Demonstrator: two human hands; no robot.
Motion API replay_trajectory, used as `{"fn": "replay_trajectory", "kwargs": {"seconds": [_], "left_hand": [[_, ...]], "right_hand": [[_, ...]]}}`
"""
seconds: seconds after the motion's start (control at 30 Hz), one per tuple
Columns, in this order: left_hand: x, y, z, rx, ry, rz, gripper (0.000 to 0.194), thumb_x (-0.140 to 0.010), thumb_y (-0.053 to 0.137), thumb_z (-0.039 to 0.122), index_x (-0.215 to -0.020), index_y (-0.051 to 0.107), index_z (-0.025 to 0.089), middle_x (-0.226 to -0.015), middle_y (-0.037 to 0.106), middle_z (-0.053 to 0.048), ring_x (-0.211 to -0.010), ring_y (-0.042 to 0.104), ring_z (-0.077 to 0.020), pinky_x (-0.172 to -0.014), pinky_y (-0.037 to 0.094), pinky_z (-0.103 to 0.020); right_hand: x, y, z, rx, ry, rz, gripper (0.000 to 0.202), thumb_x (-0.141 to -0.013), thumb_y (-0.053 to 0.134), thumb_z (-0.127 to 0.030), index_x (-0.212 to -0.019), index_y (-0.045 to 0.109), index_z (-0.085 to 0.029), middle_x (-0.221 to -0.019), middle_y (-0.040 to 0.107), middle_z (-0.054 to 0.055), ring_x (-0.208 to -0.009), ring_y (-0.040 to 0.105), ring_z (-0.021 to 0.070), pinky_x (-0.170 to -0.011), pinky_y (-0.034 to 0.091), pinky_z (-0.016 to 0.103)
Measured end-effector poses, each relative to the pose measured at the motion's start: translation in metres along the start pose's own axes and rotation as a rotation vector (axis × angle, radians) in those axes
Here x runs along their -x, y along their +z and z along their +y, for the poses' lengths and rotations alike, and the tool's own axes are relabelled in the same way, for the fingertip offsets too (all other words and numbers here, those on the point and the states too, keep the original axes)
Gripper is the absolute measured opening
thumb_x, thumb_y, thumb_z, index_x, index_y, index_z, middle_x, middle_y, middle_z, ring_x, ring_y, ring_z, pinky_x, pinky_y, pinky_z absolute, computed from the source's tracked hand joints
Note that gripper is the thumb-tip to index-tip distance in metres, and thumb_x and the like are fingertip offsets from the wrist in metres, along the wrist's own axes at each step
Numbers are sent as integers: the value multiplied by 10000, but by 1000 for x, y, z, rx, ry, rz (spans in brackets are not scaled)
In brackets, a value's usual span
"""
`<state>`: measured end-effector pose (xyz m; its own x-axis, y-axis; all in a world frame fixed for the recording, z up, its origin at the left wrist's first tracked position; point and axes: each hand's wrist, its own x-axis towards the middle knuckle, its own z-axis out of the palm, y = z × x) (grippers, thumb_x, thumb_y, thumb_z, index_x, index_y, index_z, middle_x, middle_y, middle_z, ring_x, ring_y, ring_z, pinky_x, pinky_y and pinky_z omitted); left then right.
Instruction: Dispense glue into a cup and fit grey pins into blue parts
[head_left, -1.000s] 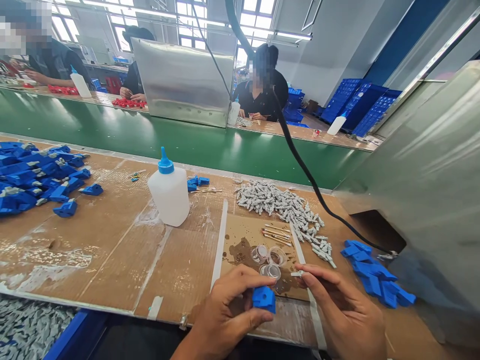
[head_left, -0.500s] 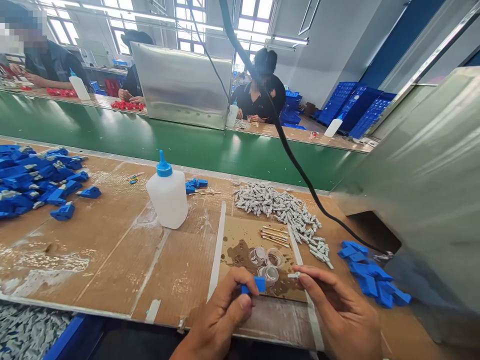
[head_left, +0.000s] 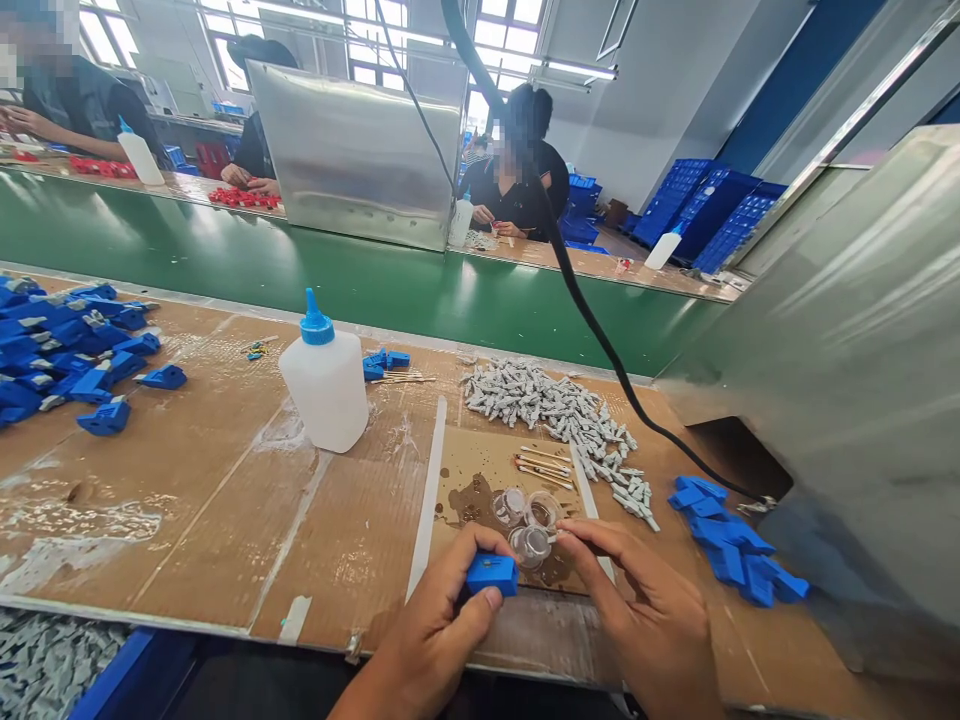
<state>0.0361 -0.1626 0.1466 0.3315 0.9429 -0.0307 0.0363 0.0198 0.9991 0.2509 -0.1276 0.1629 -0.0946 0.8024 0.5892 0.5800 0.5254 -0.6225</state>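
My left hand (head_left: pixel 439 625) grips a small blue plastic part (head_left: pixel 491 573) between thumb and fingers, just above the table's near edge. My right hand (head_left: pixel 649 610) has its thumb and forefinger pinched on a small grey piece, mostly hidden, with the tips at three small clear cups (head_left: pixel 529 525) on a stained cardboard sheet (head_left: pixel 480 460). Thin wooden sticks (head_left: pixel 544 465) lie behind the cups. A heap of grey pieces (head_left: pixel 555 410) spreads beyond them. A pile of blue parts (head_left: pixel 731 540) lies to the right of my right hand.
A white glue bottle with a blue cap (head_left: pixel 324 385) stands centre-left. More blue parts (head_left: pixel 52 350) are heaped far left. A black cable (head_left: pixel 600 340) hangs across to a metal housing (head_left: pixel 862 380). Behind runs a green conveyor (head_left: pixel 375 280), with other people seated opposite.
My left hand has turned the blue part and lifted it slightly. My right hand has moved left, bringing the grey piece from beside the cups up to them.
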Motion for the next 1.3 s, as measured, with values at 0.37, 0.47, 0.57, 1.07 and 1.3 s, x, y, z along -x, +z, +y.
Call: {"fn": "replay_trajectory", "kwargs": {"seconds": [0.37, 0.47, 0.57, 1.07, 1.3], "left_hand": [[0, 0, 4, 6, -25, -19, 189, -1025, 452, 352, -1187, 536, 300, -1084, 528, 5, -999, 475, -221, -908, 340, -318], [0, 0, 6, 0, -24, -19, 186, -1020, 456, 338, -1175, 547, 293, -1073, 531, 6, -970, 469, -216, -882, 333, -315], [0, 0, 6, -3, -27, -21, 190, -1015, 457, 331, -1176, 551, 292, -1070, 536, 6, -967, 467, -217, -876, 327, -314], [-1, 0, 6, -3, -21, -27, 198, -1012, 459, 313, -1187, 549, 292, -1080, 537, 4, -974, 473, -216, -883, 329, -311], [0, 0, 7, -6, -18, -29, 207, -1016, 460, 319, -1201, 551, 302, -1083, 551, 8, -966, 479, -211, -874, 333, -312]], "right_hand": [[0, 4, 3, 26, -84, 11, 82, -954, 699, -238, -1011, 752, -262, -945, 793, -43, -880, 759, 90, -884, 565, 135], [1, 2, 2, 4, -54, 22, 84, -954, 703, -258, -1016, 752, -285, -954, 795, -61, -871, 759, 80, -882, 560, 121], [3, -2, 1, -19, 21, 42, 82, -954, 707, -294, -1019, 753, -314, -975, 800, -79, -894, 765, 77, -885, 557, 109], [1, 6, 1, -4, -12, 40, 68, -948, 708, -277, -992, 758, -284, -940, 801, -53, -868, 766, 95, -857, 581, 135], [3, 3, 1, -40, 26, 50, 76, -932, 723, -281, -990, 771, -294, -948, 804, -52, -867, 768, 95, -860, 579, 128]]}}
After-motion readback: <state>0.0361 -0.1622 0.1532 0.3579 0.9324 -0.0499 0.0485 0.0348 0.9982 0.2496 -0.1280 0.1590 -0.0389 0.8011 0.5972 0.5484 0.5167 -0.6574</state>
